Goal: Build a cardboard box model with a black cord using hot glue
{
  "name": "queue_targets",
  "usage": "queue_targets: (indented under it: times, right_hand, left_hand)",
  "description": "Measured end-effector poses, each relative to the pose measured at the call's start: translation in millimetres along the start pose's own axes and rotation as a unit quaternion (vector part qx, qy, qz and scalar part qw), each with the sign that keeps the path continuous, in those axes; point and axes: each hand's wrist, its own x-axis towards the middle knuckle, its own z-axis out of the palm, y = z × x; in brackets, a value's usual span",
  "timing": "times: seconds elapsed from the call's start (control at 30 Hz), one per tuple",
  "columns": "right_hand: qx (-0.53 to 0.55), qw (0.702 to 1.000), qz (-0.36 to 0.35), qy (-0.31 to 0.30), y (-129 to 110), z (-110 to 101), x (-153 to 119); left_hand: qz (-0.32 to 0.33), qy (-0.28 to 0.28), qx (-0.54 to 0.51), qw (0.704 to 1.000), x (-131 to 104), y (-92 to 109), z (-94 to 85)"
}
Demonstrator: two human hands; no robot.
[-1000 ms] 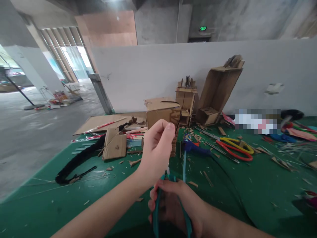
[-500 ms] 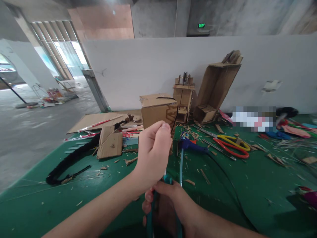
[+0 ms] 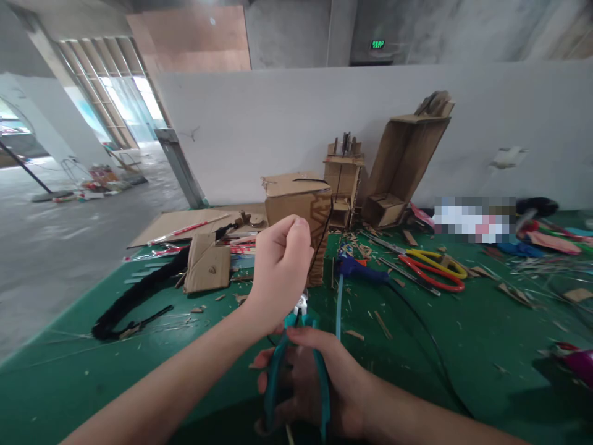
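Observation:
My right hand (image 3: 333,371) is wrapped round a pair of pliers (image 3: 323,386) with teal handles, which stand spread apart. Their metal jaws (image 3: 301,304) point away from me. Just above and left of the jaws, my left hand (image 3: 283,262) is closed in a fist, thumb on top. Whatever it grips is hidden by the fingers. Behind the fist stands a cardboard box (image 3: 296,204) with a black cord (image 3: 324,232) down its right side.
A blue glue gun (image 3: 361,270) with its cable and scissors (image 3: 430,266) with red and yellow handles lie to the right. Cardboard structures (image 3: 403,161) stand by the white wall. On the left are a cardboard piece (image 3: 208,266) and a black fuzzy strip (image 3: 143,293). Scraps litter the green table (image 3: 139,395).
My left fist has shifted slightly up and left. The pliers have come into fuller view, their handles spread wider and jaws now visible below the fist.

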Motion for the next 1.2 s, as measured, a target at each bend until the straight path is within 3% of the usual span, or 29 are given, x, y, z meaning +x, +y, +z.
queue_targets:
  times: [1.2]
  right_hand:
    - [0.001,1.000,0.007,0.006,-2.9,5.3,2.6]
  left_hand:
    - [-0.002,0.003,0.044,0.999,4.0,-0.4,-1.1]
